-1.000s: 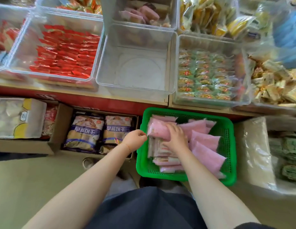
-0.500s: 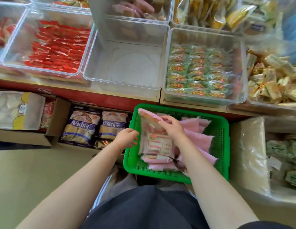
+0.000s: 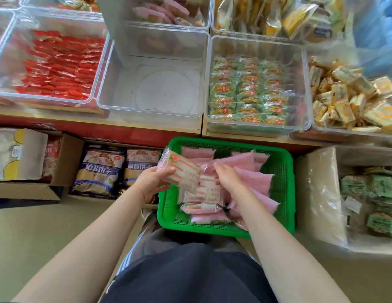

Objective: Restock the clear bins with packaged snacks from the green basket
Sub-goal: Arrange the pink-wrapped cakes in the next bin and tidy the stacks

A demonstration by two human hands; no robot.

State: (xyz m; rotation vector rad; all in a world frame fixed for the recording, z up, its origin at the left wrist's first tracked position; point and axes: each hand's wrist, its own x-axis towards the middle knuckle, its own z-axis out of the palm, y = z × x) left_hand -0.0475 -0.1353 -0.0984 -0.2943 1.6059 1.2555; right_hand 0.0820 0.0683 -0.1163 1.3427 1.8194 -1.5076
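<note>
My left hand [image 3: 151, 182] is holding one pink-and-white snack pack [image 3: 183, 172] by its edge, fingers curled around it, right over the left rim of the green basket [image 3: 282, 171]. Right hand [image 3: 229, 178] is down inside the basket with the fingers mostly straight and relaxed, resting on the pile of pink packs [image 3: 254, 178] — not gripping anything as far as I can see. The basket sits low in front of me, just below the shelf of clear bins. The bin straight ahead, the empty clear bin [image 3: 155, 88], has nothing in it. To its left is a bin of red packets [image 3: 59, 66], to its right a bin of green-wrapped snacks [image 3: 247, 88], and further right a bin of yellowish packs [image 3: 352, 99]. Down left of the basket there's a cardboard box [image 3: 66, 162] beside blue biscuit bags [image 3: 101, 169].
</note>
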